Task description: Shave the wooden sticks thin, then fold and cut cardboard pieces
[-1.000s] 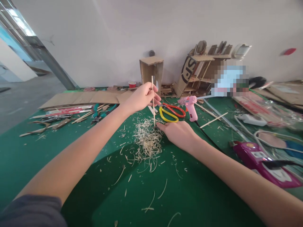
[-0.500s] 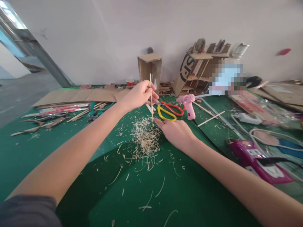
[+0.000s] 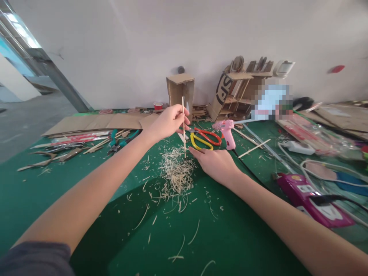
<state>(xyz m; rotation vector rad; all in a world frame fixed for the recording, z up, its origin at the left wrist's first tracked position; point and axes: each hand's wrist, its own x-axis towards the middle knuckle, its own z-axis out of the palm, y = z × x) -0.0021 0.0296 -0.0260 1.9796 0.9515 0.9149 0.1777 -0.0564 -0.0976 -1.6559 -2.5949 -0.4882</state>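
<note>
My left hand (image 3: 168,122) is closed round a thin wooden stick (image 3: 183,115) and holds it upright, its lower tip down in a heap of pale wood shavings (image 3: 176,172) on the green mat (image 3: 86,191). My right hand (image 3: 215,163) rests on the mat just right of the stick's foot, fingers together and pointing at the tip. What its fingertips hold, if anything, is hidden. Yellow-and-red scissors (image 3: 204,138) lie just beyond both hands.
A pink glue gun (image 3: 227,132) stands right of the scissors with its black cord trailing. Pliers and sticks (image 3: 86,143) lie left, flat cardboard (image 3: 97,122) behind. Cardboard models (image 3: 181,90) stand at the wall. A magenta power strip (image 3: 310,197) and cables sit right.
Both hands keep the same pose with the stick upright on the shavings. Only the view has shifted slightly.
</note>
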